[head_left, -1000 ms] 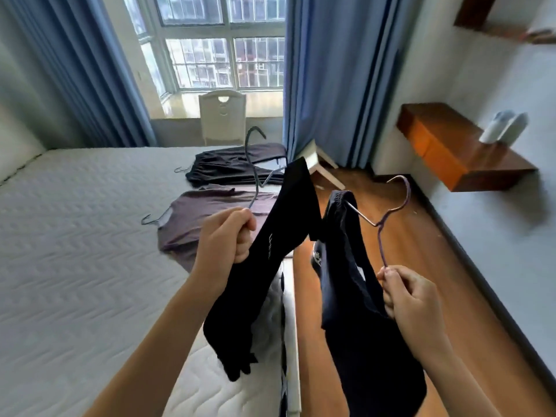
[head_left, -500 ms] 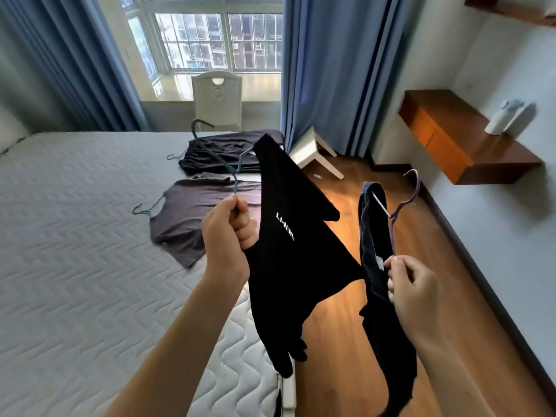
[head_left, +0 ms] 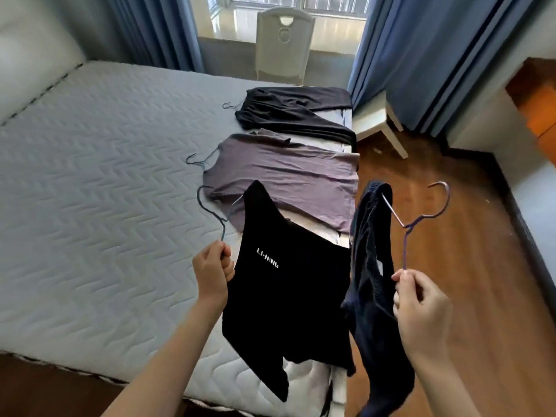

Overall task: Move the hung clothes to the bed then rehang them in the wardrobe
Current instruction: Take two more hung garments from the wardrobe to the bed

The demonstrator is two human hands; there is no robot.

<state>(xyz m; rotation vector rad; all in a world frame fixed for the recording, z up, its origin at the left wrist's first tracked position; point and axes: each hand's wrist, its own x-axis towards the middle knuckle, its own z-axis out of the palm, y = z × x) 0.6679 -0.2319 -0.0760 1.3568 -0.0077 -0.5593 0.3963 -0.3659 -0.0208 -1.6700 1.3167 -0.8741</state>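
My left hand (head_left: 212,272) grips a blue wire hanger (head_left: 215,213) carrying a black garment with white lettering (head_left: 288,284), which hangs low over the right edge of the bed (head_left: 99,206). My right hand (head_left: 421,305) pinches a purple wire hanger (head_left: 421,215) with a dark navy garment (head_left: 370,290) dangling over the wooden floor beside the bed. On the mattress lie a grey-purple shirt (head_left: 285,179) and, beyond it, a dark garment (head_left: 294,111), each on its hanger.
A white chair (head_left: 284,46) stands at the window beyond the bed. A white stool (head_left: 376,121) sits by the blue curtain (head_left: 427,55). An orange wooden shelf (head_left: 538,100) juts from the right wall. The wooden floor (head_left: 481,266) runs along the bed's right side.
The view has tilted down and closer to the bed. Both hands have lowered, and the black garment has swung flat over the mattress edge, its lettering now facing up.
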